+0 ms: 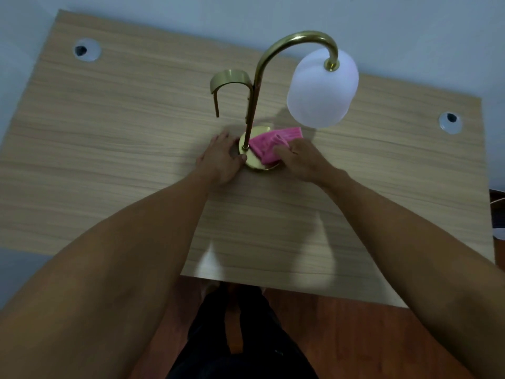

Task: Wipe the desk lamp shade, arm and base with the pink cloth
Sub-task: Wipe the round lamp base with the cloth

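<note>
The right hand (303, 160) presses its fingers down flat on the pink cloth (269, 144), pinning it on the round gold base (252, 162) of the lamp. The left hand (221, 160) lies spread flat on the wooden desk (109, 138), its thumb touching the base's edge. The gold arm (273, 47) curves up to the white shade (322, 88).

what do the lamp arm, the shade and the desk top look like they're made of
Lamp arm: likely metal with a brushed brass finish, judging by its gold sheen. Shade: frosted white, translucent-looking, glass or plastic; cannot tell which. Desk top: pale wood-grain surface, matte, possibly laminate.
</note>
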